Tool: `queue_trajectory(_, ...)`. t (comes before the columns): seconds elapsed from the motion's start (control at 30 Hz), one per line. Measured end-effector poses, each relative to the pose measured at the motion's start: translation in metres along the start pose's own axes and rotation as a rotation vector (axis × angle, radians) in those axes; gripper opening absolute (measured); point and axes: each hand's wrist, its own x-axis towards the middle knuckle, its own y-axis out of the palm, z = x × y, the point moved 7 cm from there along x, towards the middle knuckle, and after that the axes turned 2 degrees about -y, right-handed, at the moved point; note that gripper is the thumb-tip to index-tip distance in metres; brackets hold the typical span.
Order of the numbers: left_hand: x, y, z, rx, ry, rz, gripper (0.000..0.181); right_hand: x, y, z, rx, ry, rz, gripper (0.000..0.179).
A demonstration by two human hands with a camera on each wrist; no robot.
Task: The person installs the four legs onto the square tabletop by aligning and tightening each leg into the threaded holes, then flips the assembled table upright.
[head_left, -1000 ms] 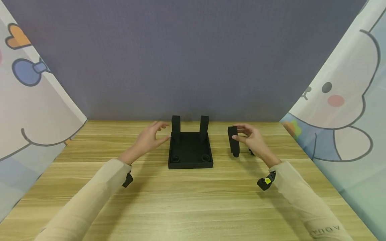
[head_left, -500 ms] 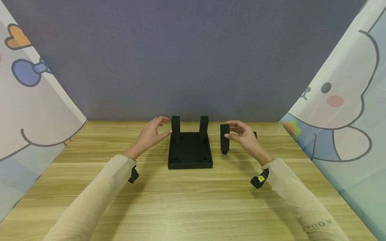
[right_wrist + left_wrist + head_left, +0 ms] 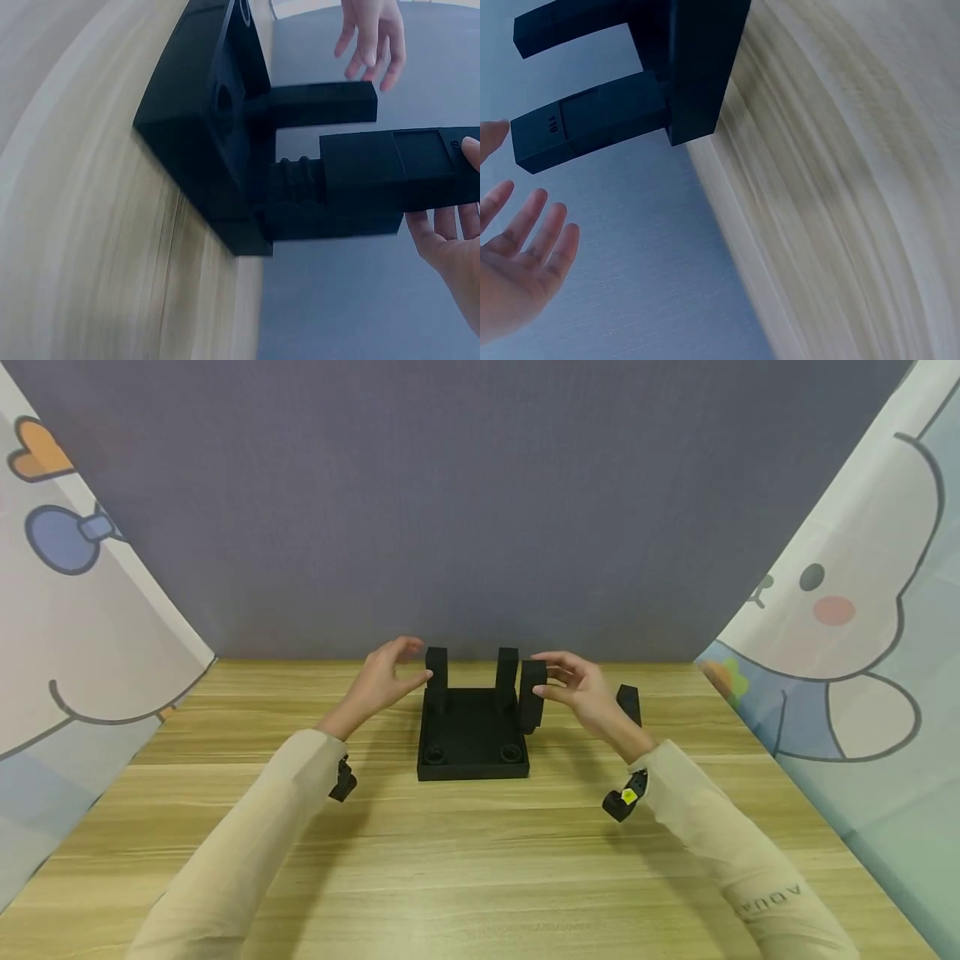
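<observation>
My right hand (image 3: 581,689) has just brought the leg (image 3: 532,697) leftward over the surface (image 3: 480,860), and it is now almost upright at the right edge of the base (image 3: 474,735). I grip it between thumb and fingers. Its threaded end (image 3: 298,180) is not in the near right hole (image 3: 512,753), so I judge carrying is nearly finished, fitting not. My left hand (image 3: 382,685), fingers spread, is beside the far left post (image 3: 437,681); whether touching, I cannot tell.
</observation>
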Motion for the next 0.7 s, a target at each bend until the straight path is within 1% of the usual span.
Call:
queue_trajectory(0.1, 0.004, 0.001, 0.000, -0.021, -0.018, 0.021, 0.053, 0.004, 0.009, 0.002, 0.055, -0.028, 0.016, 0.042)
queue_trajectory(0.2, 0.008, 0.003, 0.000, -0.044, -0.035, 0.048, 0.053, 0.006, 0.017, 0.001, 0.064, -0.039, 0.026, 0.040)
queue_trajectory(0.33, 0.012, 0.007, 0.001, -0.072, -0.069, 0.087, 0.055, 0.009, 0.027, 0.000, 0.062, -0.035, 0.035, 0.039)
queue_trajectory(0.47, 0.015, 0.011, 0.001, -0.098, -0.104, 0.122, 0.056, 0.010, 0.038, -0.001, 0.085, -0.027, 0.049, 0.039)
queue_trajectory(0.7, 0.019, 0.017, 0.003, -0.120, -0.128, 0.150, 0.055, 0.011, 0.057, -0.004, 0.107, -0.007, 0.088, 0.038)
